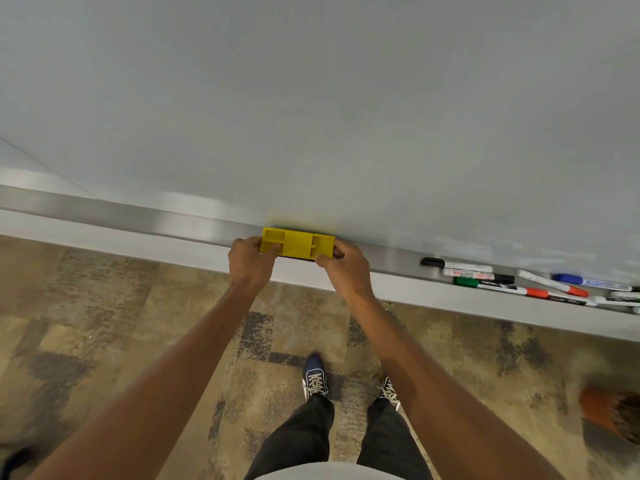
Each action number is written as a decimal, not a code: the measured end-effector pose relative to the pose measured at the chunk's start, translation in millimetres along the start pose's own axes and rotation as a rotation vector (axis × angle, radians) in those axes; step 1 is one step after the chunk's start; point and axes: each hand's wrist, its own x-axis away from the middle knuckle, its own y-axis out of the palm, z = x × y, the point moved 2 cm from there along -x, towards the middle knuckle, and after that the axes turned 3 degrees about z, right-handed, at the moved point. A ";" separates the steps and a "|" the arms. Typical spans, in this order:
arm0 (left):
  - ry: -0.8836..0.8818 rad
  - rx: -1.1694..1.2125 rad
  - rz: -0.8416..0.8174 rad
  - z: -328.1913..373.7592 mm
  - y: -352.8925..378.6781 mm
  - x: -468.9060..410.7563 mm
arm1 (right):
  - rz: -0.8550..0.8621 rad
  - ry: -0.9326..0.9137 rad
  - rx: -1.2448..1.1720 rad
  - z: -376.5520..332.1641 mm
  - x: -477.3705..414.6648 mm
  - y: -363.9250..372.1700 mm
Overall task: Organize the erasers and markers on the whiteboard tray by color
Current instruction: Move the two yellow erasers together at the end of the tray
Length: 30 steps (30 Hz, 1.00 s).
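A yellow eraser (297,242) sits on the metal whiteboard tray (145,216), against the board. My left hand (250,259) grips its left end and my right hand (343,266) grips its right end, fingers curled round the edges. Farther right on the tray lie several markers: one with a black cap (456,264), a white one with red lettering (478,273), a green-capped one (485,284), red-capped ones (554,281) and a blue-capped one (588,280).
The whiteboard (311,98) fills the upper view. Below the tray is patterned carpet (104,323) with my two shoes (313,377). An orange-brown object (611,415) lies on the floor at the right.
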 end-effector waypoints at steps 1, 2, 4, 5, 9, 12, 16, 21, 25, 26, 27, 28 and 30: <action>-0.003 0.012 -0.008 -1.0 -0.1 -0.5 | -0.002 0.000 0.012 -0.3 -0.4 0.6; -0.009 0.021 -0.017 -1.4 -0.3 -0.5 | -0.002 0.002 0.020 -0.4 -0.9 1.2; -0.014 0.029 -0.029 -1.7 0.3 -0.7 | -0.003 0.010 0.026 -0.9 -1.7 1.7; -0.004 0.030 -0.032 -1.4 0.9 -0.3 | -0.006 0.013 0.027 -1.7 -1.9 1.7; 0.034 0.027 -0.034 -1.8 -0.5 3.9 | -0.029 0.013 0.027 -2.9 -2.3 1.0; 0.035 0.023 -0.031 -4.9 -1.8 3.3 | -0.049 -0.001 0.051 -2.4 -2.2 0.3; 0.053 -0.009 -0.023 -3.0 3.6 13.5 | 0.003 -0.046 0.086 4.8 5.0 -15.9; 0.148 -0.022 0.032 4.0 11.4 33.1 | 0.070 -0.070 0.136 14.1 14.5 -37.3; 0.285 -0.026 0.038 20.4 32.1 59.1 | 0.141 -0.177 0.184 25.2 23.4 -64.6; 0.306 -0.035 0.041 25.2 38.4 65.7 | 0.158 -0.203 0.188 29.0 25.4 -72.0; 0.324 -0.044 0.040 30.3 45.4 72.3 | 0.176 -0.228 0.195 32.3 27.9 -80.0; 0.341 -0.051 0.039 36.1 52.7 78.9 | 0.199 -0.260 0.204 36.1 30.0 -88.5; 0.375 -0.056 0.038 48.5 67.2 91.9 | 0.245 -0.323 0.223 43.2 34.4 -107.4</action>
